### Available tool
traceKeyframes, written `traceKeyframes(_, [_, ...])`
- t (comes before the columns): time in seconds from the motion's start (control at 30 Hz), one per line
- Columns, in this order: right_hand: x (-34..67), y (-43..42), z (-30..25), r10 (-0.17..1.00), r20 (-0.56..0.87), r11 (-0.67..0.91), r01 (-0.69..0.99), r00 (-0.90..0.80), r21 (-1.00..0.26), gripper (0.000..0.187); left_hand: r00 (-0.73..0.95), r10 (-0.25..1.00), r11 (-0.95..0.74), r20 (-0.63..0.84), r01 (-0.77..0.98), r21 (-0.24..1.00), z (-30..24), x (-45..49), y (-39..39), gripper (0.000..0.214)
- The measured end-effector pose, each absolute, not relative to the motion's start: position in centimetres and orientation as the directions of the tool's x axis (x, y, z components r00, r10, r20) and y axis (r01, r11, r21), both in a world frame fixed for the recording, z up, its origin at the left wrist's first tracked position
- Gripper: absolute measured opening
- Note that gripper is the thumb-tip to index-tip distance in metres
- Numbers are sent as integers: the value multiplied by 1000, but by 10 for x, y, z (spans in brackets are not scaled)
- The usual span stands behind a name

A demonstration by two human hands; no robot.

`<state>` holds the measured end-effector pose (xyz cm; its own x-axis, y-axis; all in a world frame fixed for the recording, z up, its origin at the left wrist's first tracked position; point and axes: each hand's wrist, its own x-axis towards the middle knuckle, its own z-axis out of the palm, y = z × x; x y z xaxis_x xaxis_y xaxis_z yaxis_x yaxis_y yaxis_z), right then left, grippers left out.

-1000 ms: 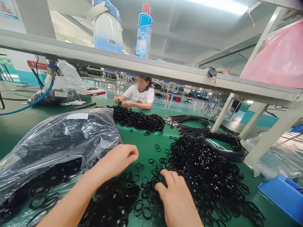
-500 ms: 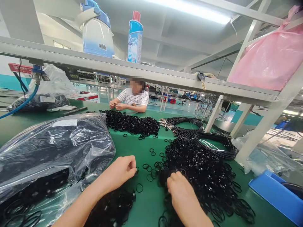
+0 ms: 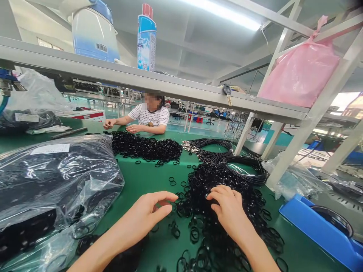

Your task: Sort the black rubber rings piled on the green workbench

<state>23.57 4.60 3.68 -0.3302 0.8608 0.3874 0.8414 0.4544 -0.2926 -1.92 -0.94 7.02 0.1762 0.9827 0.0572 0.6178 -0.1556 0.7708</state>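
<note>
Across the green table (image 3: 141, 179), a clear plastic bag (image 3: 70, 175) fills the left edge; the heap of black rings (image 3: 202, 180) spreads toward the right edge. Over it hangs the right hand (image 3: 228, 206), fingers loosely parted; the left hand (image 3: 154, 207) gapes beside it. Loose rings (image 3: 175, 229) lie between.

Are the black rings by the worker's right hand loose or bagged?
Loose: the black rings lie heaped and scattered on the green tabletop near the right hand, no bag around them.
</note>
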Motion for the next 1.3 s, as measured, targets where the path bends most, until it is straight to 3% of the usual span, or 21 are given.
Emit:
traceKeyframes(0.1, [226,39,46,843,425,478,824,-332,-304,11,129,988,-147,80,682,716,62,-34,-1,32])
traceKeyframes(0.27, [202,16,60,806,433,550,781,-404,-296,14,70,989,-129,129,831,541,26,-60,14,38])
traceKeyframes(0.33, [187,4,54,766,319,643,688,-559,-337,5,81,993,-116,89,840,530,15,-61,16,46])
traceKeyframes(0.37, [177,-2,48,707,239,702,623,-665,-344,10,93,994,-113,63,834,541,12,-59,15,44])
traceKeyframes(0.43, [154,-15,26,540,63,806,495,-839,-324,18,127,991,-123,34,809,574,11,-52,13,28])
traceKeyframes(0.47, [142,-20,13,498,0,828,476,-867,-296,13,148,989,-137,31,795,591,13,-48,12,20])
traceKeyframes(0.5, [131,-25,-1,515,-41,819,506,-856,-270,9,169,985,-152,30,779,609,17,-43,11,17])
traceKeyframes(0.57, [118,-30,-24,655,-82,736,659,-751,-156,6,220,975,-185,29,731,657,26,-36,8,17])
traceKeyframes(0.67, [127,-23,-31,628,-61,766,630,-776,-127,11,258,965,-193,39,603,774,42,-32,4,19])
traceKeyframes(0.77, [157,-7,-2,745,97,666,744,-660,-46,21,235,971,-181,53,570,802,55,-40,1,20])
traceKeyframes(0.87, [168,-2,28,837,235,501,865,-495,37,25,208,976,-190,66,663,724,64,-52,0,20])
traceKeyframes(0.97, [147,-10,26,783,217,611,785,-583,-98,25,170,981,-189,96,697,692,70,-60,-1,20])
traceKeyframes(1.03, [126,-17,10,683,272,730,634,-678,-255,41,162,981,-191,109,684,704,73,-61,-2,20])
traceKeyframes(1.1, [113,-20,-4,629,306,771,524,-714,-362,39,169,981,-185,94,677,713,76,-61,-4,20])
traceKeyframes(1.2, [116,-12,-8,731,302,647,481,-612,-592,24,191,979,-180,66,675,716,78,-58,-7,20])
traceKeyframes(1.3, [136,0,4,879,194,348,309,-436,-885,22,199,979,-165,43,654,739,77,-50,-9,21])
